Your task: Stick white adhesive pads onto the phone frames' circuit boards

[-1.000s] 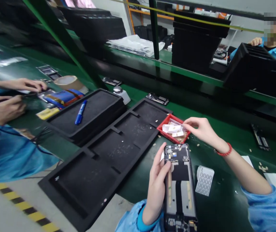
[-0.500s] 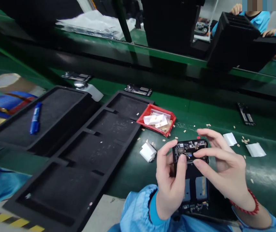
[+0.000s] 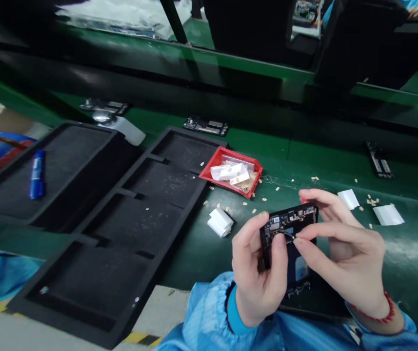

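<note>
An opened phone, its inner boards and dark battery area exposed, is held tilted above the bench. My left hand is closed around its left side, with the thumb lying over the inner parts. My right hand has thumb and index finger pinched together over the middle of the phone, by a thin curved cable. A tiny pale bit shows at those fingertips, too small to name. Another right finger reaches behind the phone's top edge, near a small red spot. The phone's lower right part is hidden by the right hand.
A red bin with papers and tan bits stands ahead, beside a long black compartment tray. A blue marker lies on a black box. Circuit boards lie farther back. White papers and tan bits are scattered about.
The phone has been tilted, its upper right side raised, and my left thumb has shifted slightly right over it. My right fingers stay pinched at its middle. The whole view has shifted a little.
</note>
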`<state>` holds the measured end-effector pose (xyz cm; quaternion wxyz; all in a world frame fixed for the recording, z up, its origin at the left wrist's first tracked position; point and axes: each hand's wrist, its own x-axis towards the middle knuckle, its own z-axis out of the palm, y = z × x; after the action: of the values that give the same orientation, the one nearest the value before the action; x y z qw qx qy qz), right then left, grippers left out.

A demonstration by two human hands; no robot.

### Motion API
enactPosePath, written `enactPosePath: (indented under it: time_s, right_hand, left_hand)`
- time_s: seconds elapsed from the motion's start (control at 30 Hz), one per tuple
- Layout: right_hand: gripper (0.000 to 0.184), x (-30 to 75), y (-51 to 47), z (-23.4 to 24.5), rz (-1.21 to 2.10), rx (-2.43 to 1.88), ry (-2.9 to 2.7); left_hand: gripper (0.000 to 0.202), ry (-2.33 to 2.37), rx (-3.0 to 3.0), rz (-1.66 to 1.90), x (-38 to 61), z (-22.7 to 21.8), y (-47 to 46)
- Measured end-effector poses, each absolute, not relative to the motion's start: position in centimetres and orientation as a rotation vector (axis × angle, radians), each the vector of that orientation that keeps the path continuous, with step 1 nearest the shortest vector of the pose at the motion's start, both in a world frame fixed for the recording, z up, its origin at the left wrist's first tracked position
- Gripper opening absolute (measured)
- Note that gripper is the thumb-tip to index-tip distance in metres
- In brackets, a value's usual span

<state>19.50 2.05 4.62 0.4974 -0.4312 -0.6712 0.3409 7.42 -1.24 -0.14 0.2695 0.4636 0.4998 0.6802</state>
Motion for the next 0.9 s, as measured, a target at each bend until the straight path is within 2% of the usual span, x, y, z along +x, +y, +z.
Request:
enactPosePath:
  time_s: [0.27, 0.73, 0.9]
  right_hand:
    - [0.015, 19.2, 2.1, 4.5, 0.81, -1.096, -1.625]
    - [0.018, 18.1, 1.9, 5.0, 0.814, -1.095, -1.549]
    - [0.017, 18.1, 2.0, 5.3, 0.829, -1.104, -1.543]
  left_hand:
    - [0.043, 1.344, 1.249, 1.869, 7.3, -0.2, -1.4]
    - [0.031, 1.369, 1.212, 1.926, 7.3, 0.4, -1.1]
    - [0.037, 1.334, 1.274, 1.964, 7.4, 0.7, -0.6]
